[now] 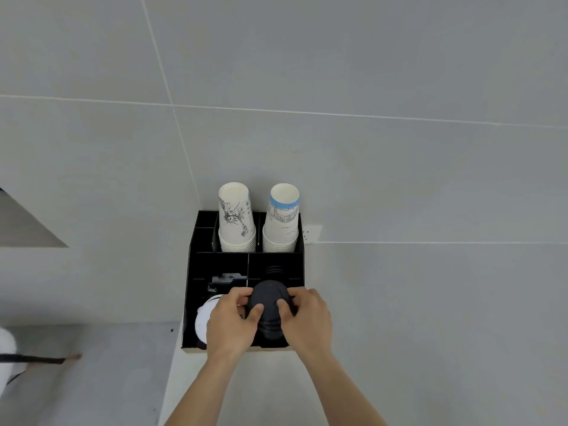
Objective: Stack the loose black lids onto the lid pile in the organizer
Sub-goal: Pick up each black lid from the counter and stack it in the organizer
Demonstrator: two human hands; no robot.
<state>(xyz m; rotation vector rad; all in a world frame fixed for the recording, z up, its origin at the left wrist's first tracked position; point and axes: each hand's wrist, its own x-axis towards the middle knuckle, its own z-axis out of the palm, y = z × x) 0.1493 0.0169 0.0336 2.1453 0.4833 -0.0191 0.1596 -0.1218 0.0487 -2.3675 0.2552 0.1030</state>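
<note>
A stack of black lids [270,305] stands in the front right compartment of the black organizer [191,256]. My left hand [230,324] grips the stack from the left and my right hand [307,321] from the right, both thumbs pressing on the top lid. Part of the stack's lower rings shows between my palms. Another small pile of black lids [274,269] sits in the compartment just behind.
Two stacks of upside-down paper cups [236,219] [282,219] fill the organizer's back compartments. White lids [203,318] lie in the front left compartment, packets [226,279] behind them. The organizer stands against a grey tiled wall, with a socket [311,233] at its right.
</note>
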